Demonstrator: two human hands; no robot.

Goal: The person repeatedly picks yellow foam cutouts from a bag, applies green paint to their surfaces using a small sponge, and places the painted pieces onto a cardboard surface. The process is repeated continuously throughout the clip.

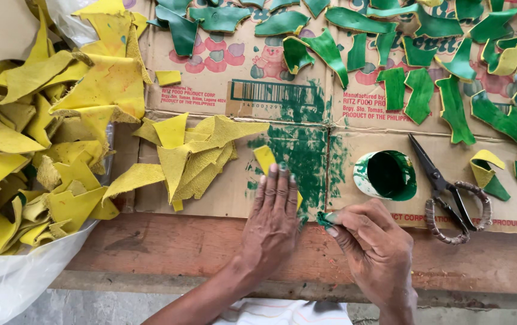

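Observation:
My left hand (273,213) lies flat, fingers together, pressing a small yellow leather scrap (264,157) onto flattened cardboard (222,198) smeared with green paint. My right hand (371,241) pinches a small green-soaked applicator (325,219) at the scrap's lower right edge. Just right of it stands a round cup of green paint (389,175).
A heap of yellow scraps (36,150) fills a clear plastic bag at left, with more yellow scraps (192,153) loose on the cardboard. Green-painted pieces (451,90) lie across the top and right. Scissors (448,192) rest right of the cup. A wooden board edge (210,253) runs below.

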